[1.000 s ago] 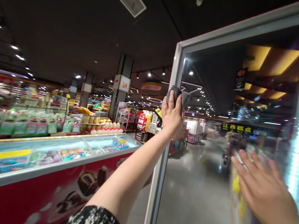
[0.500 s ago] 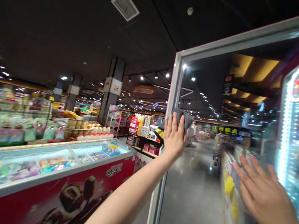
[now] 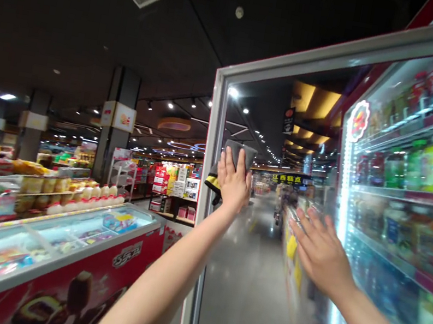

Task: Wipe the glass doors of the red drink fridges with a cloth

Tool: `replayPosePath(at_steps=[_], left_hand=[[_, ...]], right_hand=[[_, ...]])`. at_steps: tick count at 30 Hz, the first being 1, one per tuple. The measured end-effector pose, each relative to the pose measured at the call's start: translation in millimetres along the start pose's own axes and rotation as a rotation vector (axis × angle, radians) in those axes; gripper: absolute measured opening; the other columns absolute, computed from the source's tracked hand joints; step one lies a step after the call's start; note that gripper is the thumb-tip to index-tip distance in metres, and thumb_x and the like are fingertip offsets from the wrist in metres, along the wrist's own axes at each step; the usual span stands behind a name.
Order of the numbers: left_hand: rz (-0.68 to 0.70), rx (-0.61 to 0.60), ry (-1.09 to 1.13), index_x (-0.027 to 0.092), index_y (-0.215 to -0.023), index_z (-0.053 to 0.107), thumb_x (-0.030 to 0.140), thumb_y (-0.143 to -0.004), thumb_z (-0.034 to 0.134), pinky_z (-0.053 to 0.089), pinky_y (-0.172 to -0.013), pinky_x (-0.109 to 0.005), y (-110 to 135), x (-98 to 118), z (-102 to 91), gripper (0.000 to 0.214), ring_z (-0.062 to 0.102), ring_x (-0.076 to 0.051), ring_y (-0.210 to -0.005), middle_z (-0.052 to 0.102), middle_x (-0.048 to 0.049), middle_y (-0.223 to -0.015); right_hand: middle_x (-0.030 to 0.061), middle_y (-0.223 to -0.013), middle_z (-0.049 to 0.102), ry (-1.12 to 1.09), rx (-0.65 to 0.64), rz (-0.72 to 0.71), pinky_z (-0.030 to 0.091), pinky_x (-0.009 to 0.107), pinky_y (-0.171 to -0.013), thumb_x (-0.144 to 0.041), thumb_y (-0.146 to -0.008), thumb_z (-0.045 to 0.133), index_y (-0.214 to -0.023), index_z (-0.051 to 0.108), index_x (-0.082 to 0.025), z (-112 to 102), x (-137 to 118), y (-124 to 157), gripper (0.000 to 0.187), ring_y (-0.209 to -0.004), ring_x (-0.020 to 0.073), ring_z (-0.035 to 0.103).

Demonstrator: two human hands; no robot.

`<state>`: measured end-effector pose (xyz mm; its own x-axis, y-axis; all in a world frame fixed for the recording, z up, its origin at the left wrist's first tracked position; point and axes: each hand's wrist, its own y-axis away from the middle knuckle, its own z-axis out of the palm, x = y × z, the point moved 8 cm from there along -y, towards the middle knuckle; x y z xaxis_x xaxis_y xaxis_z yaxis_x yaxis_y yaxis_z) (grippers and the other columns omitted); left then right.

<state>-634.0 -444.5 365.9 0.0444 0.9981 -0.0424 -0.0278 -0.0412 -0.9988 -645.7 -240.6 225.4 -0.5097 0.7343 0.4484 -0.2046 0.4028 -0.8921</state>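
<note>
My left hand (image 3: 234, 180) presses a grey cloth (image 3: 242, 148) with a black and yellow edge against the glass, near the left side of a glass door (image 3: 212, 128). Its fingers lie extended over the cloth. Farther right and lower, my right hand (image 3: 324, 252) is held with its fingers outstretched and the palm towards the same pane. It holds nothing; whether the palm touches the glass I cannot tell. The door's pale frame runs up the left side and along the top.
To the left stands a red chest freezer (image 3: 99, 264) with packaged goods under its glass top. Bottles (image 3: 99, 193) line up behind it. A lit drinks cooler (image 3: 403, 187) shows through the pane at right. A pillar (image 3: 115, 139) rises farther back.
The view has turned to the right, so the door and both hands sit farther left and more of the cooler shows. My left hand still has the cloth on the glass.
</note>
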Motion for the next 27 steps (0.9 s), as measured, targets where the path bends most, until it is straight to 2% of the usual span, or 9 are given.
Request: replayPosePath(at_steps=[5, 7, 10, 12, 14, 18, 22, 24, 27], left_hand=[[0.504, -0.188, 0.038, 0.032, -0.157, 0.034, 0.028, -0.093, 0.057, 0.023, -0.125, -0.051, 66, 20, -1.5, 0.068, 0.012, -0.030, -0.157, 0.015, -0.0060, -0.170], [0.399, -0.156, 0.025, 0.031, -0.155, 0.037, 0.028, -0.094, 0.056, 0.023, -0.125, -0.053, 42, 3, -5.2, 0.065, 0.011, -0.031, -0.157, 0.017, -0.0069, -0.170], [0.058, -0.032, 0.026, 0.026, -0.156, 0.035, 0.029, -0.096, 0.051, 0.022, -0.124, -0.056, -33, -16, -6.2, 0.063, 0.011, -0.032, -0.157, 0.017, -0.0093, -0.170], [-0.069, 0.012, 0.039, 0.024, -0.156, 0.036, 0.029, -0.096, 0.049, 0.021, -0.124, -0.056, -71, -5, -2.0, 0.062, 0.013, -0.032, -0.156, 0.018, -0.0103, -0.169], [-0.033, 0.016, 0.055, 0.024, -0.155, 0.038, 0.029, -0.096, 0.050, 0.020, -0.125, -0.054, -84, 24, 2.5, 0.060, 0.014, -0.032, -0.156, 0.020, -0.0102, -0.169], [0.376, -0.061, 0.104, 0.030, -0.155, 0.039, 0.029, -0.096, 0.053, 0.020, -0.126, -0.049, -27, 76, 2.6, 0.061, 0.014, -0.028, -0.157, 0.020, -0.0053, -0.169], [0.627, -0.191, 0.126, 0.035, -0.153, 0.040, 0.027, -0.094, 0.057, 0.023, -0.125, -0.049, 29, 59, -4.0, 0.062, 0.018, -0.028, -0.156, 0.025, -0.0022, -0.168], [0.427, -0.183, 0.103, 0.033, -0.152, 0.043, 0.026, -0.093, 0.058, 0.022, -0.125, -0.051, 9, 31, -4.4, 0.062, 0.018, -0.030, -0.156, 0.024, -0.0048, -0.168], [-0.069, -0.065, 0.062, 0.021, -0.156, 0.038, 0.026, -0.094, 0.055, 0.021, -0.124, -0.056, -35, 2, -3.3, 0.064, 0.015, -0.035, -0.156, 0.017, -0.0138, -0.169]], right_hand=[[0.0111, -0.155, 0.047, 0.001, -0.009, 0.015, 0.031, 0.060, -0.120, -0.012, -0.093, 0.052, -0.153, 0.041, -0.021, 1, 0, -3, 0.062, -0.150, 0.0311, 0.031], [0.0112, -0.155, 0.046, 0.004, -0.006, 0.014, 0.030, 0.060, -0.121, -0.012, -0.093, 0.052, -0.151, 0.044, -0.021, 1, -1, -4, 0.059, -0.150, 0.0312, 0.031], [0.0121, -0.155, 0.046, 0.011, 0.010, 0.014, 0.029, 0.059, -0.121, -0.012, -0.093, 0.051, -0.149, 0.046, -0.018, 0, -2, -5, 0.056, -0.151, 0.0309, 0.030], [0.0121, -0.155, 0.046, 0.014, 0.014, 0.010, 0.030, 0.059, -0.121, -0.012, -0.093, 0.051, -0.149, 0.046, -0.018, 0, -2, -5, 0.056, -0.151, 0.0303, 0.030], [0.0115, -0.155, 0.046, 0.010, 0.009, 0.008, 0.030, 0.059, -0.121, -0.012, -0.093, 0.050, -0.150, 0.045, -0.018, 1, -2, -5, 0.057, -0.151, 0.0297, 0.029], [0.0109, -0.156, 0.044, -0.024, -0.013, 0.024, 0.029, 0.060, -0.122, -0.011, -0.093, 0.049, -0.151, 0.044, -0.020, 1, 0, -4, 0.059, -0.152, 0.0294, 0.028], [0.0099, -0.155, 0.047, -0.110, -0.016, 0.062, 0.028, 0.061, -0.123, -0.008, -0.092, 0.050, -0.148, 0.049, -0.022, 1, 4, -8, 0.058, -0.151, 0.0278, 0.030], [0.0098, -0.154, 0.048, -0.186, -0.004, 0.066, 0.028, 0.062, -0.122, -0.007, -0.092, 0.049, -0.143, 0.055, -0.023, -2, 7, -11, 0.053, -0.150, 0.0269, 0.032], [0.0093, -0.151, 0.052, -0.318, 0.003, 0.051, 0.035, 0.061, -0.119, -0.007, -0.093, 0.046, -0.135, 0.062, -0.024, -11, 15, -14, 0.047, -0.148, 0.0253, 0.036]])
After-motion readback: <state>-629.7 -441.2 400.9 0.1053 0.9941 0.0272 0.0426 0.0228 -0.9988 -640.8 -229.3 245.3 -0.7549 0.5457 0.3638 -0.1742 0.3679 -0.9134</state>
